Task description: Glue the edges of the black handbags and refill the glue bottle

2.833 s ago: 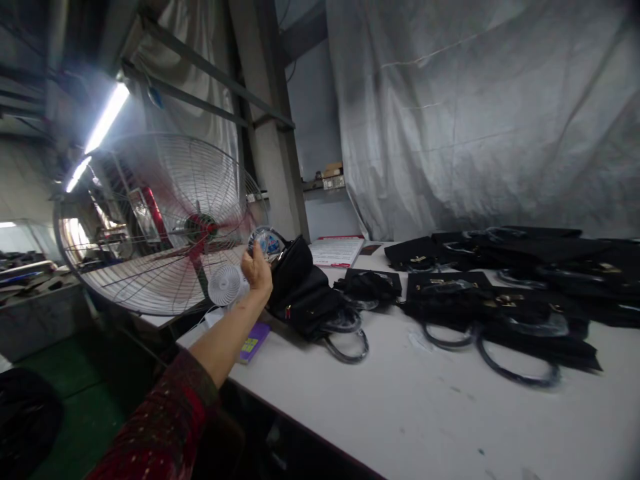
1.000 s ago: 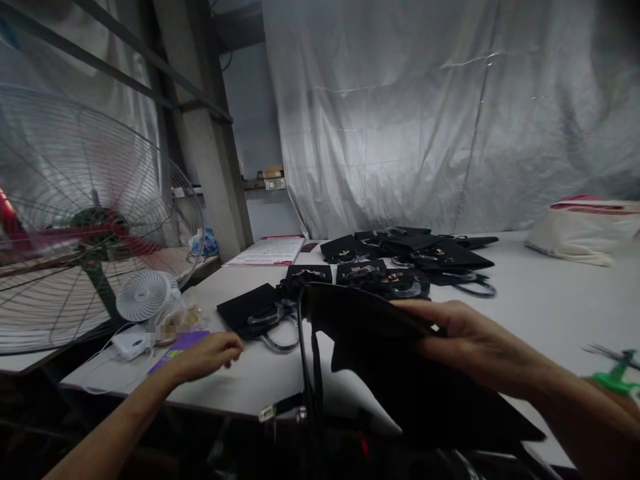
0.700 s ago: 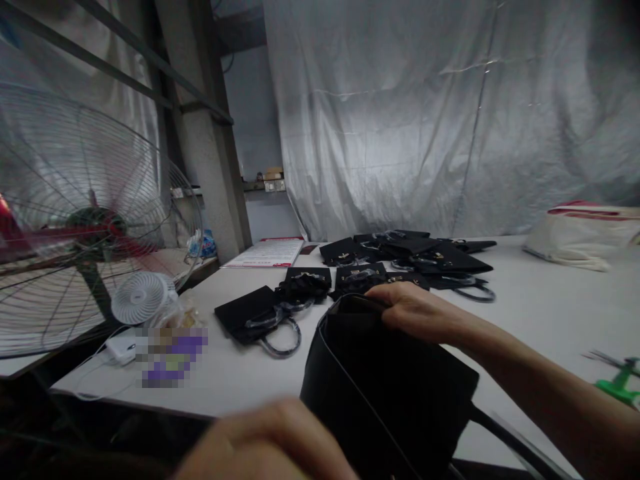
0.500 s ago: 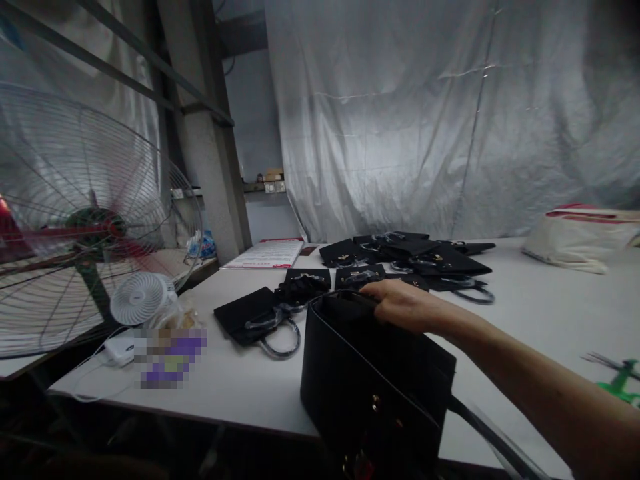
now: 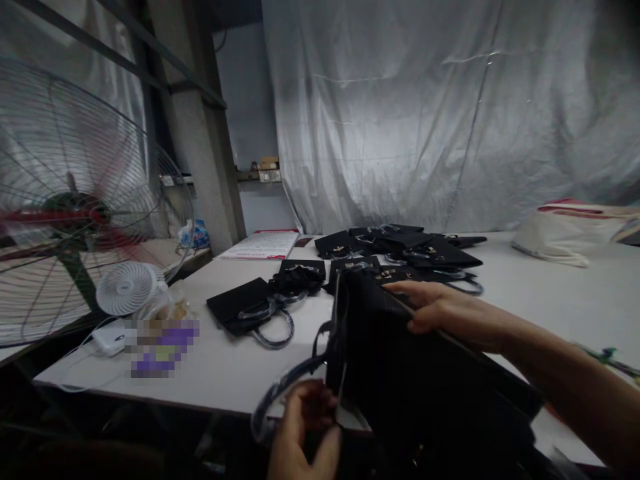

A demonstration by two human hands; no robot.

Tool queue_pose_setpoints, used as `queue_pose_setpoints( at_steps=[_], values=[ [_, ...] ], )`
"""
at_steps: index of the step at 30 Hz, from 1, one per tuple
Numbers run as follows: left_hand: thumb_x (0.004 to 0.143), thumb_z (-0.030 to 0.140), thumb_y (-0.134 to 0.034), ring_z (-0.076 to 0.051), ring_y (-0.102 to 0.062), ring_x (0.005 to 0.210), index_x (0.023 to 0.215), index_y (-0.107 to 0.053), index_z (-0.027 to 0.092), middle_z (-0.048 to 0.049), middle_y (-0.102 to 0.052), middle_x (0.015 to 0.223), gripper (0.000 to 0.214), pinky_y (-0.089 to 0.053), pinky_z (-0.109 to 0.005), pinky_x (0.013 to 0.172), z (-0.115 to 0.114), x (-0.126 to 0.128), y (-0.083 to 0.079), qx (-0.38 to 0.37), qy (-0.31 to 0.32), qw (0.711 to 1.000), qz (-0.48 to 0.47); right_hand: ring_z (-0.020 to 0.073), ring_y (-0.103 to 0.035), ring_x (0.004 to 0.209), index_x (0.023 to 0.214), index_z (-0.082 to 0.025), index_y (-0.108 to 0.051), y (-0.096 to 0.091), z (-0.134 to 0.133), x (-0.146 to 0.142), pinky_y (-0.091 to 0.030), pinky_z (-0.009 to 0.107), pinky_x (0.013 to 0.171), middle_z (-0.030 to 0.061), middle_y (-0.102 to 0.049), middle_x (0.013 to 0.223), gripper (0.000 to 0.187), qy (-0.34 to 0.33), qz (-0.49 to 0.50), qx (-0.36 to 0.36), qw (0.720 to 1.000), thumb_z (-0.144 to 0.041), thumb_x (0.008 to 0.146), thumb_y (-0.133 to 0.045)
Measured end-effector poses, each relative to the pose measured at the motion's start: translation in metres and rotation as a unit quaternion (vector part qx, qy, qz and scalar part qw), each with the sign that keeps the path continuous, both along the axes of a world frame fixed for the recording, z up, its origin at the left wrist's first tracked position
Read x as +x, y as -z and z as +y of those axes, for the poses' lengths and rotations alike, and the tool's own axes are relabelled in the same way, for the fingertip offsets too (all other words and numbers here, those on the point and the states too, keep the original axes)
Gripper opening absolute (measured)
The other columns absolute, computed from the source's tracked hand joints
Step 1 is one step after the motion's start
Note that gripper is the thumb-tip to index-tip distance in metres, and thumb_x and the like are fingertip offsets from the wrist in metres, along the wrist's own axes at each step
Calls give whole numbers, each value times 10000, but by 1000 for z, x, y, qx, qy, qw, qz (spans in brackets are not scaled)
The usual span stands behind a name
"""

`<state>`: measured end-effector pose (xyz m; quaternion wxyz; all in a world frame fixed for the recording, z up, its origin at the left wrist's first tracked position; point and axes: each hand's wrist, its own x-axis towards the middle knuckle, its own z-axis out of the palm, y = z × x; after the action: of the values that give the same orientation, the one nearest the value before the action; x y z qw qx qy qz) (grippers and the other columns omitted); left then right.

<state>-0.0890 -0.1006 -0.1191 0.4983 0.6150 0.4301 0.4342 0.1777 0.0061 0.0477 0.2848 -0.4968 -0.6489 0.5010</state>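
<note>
A black handbag (image 5: 425, 393) with gold-coloured hardware is tilted at the table's front edge, close to me. My right hand (image 5: 445, 310) is closed on its upper edge, thumb on the near side. A handle (image 5: 280, 390) in clear plastic wrap sticks out to the bag's left. Just below that handle is my left hand (image 5: 305, 427), fingers curled and thumb apart, beside the bag's left edge; it is slightly blurred. Whether it touches the bag, I cannot tell. Another black handbag (image 5: 237, 303) lies flat on the table, its wrapped handle toward me.
Several black handbags (image 5: 400, 247) lie piled at the back of the white table (image 5: 560, 300). Leftward are a small white fan (image 5: 127, 288), a large caged fan (image 5: 75, 207) and a printed sheet (image 5: 263, 245). A cream cloth bag (image 5: 565, 230) sits back right.
The handbag has been turned and tilted, its gold-coloured front now mostly out of sight and a wrapped handle showing at left. My left hand has come into view; my right hand has shifted right.
</note>
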Motion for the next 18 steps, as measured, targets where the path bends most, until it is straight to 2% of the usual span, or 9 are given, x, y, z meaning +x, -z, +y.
queue_pose_setpoints(
  at_steps=[2, 3, 5, 7, 8, 11, 14, 16, 18],
  values=[
    [945, 457, -584, -302, -523, 1332, 1358, -456, 338, -137, -519, 1419, 449, -410, -519, 1157, 23, -3, -6, 71, -162, 984, -1, 275, -719, 831, 1438, -225, -527, 12, -13, -3, -562, 360, 678, 46, -762, 1000, 899, 13, 87, -53, 995, -230, 543, -610],
    [926, 441, -609, -313, -472, 1385, 1341, -467, 313, -142, -477, 1468, 456, -392, -528, 1168, 34, -1, -10, 127, -202, 971, 10, 281, -720, 856, 1474, -233, -478, 19, -19, -6, -569, 373, 710, 49, -758, 1008, 938, 29, 121, -61, 990, -232, 547, -628],
    [892, 412, -652, -334, -380, 1456, 1319, -497, 281, -144, -400, 1547, 473, -357, -546, 1185, 53, 8, -17, 224, -225, 947, 47, 274, -718, 853, 1528, -244, -387, 31, -31, -16, -572, 383, 732, 52, -747, 1016, 998, 61, 152, -53, 985, -251, 566, -649],
    [899, 409, -647, -328, -388, 1451, 1299, -539, 260, -144, -432, 1532, 440, -316, -533, 1208, 71, 22, -22, 260, -172, 947, 81, 255, -709, 808, 1573, -261, -283, 39, -42, -26, -566, 377, 713, 48, -735, 1021, 1052, 74, 163, -47, 983, -275, 592, -663],
    [910, 423, -635, -318, -409, 1436, 1315, -540, 250, -143, -458, 1513, 451, -303, -515, 1215, 79, 29, -24, 251, -135, 955, 85, 239, -700, 775, 1591, -276, -228, 42, -47, -31, -556, 364, 691, 40, -727, 1014, 1078, 72, 168, -46, 982, -282, 607, -669],
    [910, 501, -619, -300, -476, 1358, 1352, -529, 225, -132, -525, 1435, 528, -337, -463, 1175, 106, 46, -25, 154, -34, 986, 54, 190, -661, 706, 1608, -330, -121, 47, -60, -38, -493, 297, 617, -4, -700, 935, 1104, 78, 178, -49, 980, -274, 653, -673],
    [883, 502, -626, -279, -562, 1151, 1060, -645, 211, -85, -628, 1144, 341, -418, -415, 1039, 127, 56, -19, 93, 15, 995, 37, 187, -649, 698, 1596, -377, -138, 52, -68, -35, -504, 312, 662, -26, -689, 909, 1079, 105, 199, -68, 972, -284, 666, -678],
    [881, 471, -609, -235, -567, 999, 883, -615, 204, -45, -612, 970, 267, -448, -361, 921, 134, 57, -15, 90, 34, 995, 32, 203, -663, 710, 1591, -389, -152, 56, -70, -29, -536, 360, 730, -24, -698, 934, 1053, 120, 204, -75, 969, -325, 685, -686],
    [898, 480, -573, -185, -525, 857, 856, -557, 208, -9, -553, 863, 276, -440, -306, 797, 137, 54, -13, 84, 49, 995, 22, 223, -686, 727, 1594, -355, -179, 61, -70, -23, -553, 382, 744, -7, -706, 919, 950, 147, 162, -27, 975, -399, 766, -642]
  ],
)
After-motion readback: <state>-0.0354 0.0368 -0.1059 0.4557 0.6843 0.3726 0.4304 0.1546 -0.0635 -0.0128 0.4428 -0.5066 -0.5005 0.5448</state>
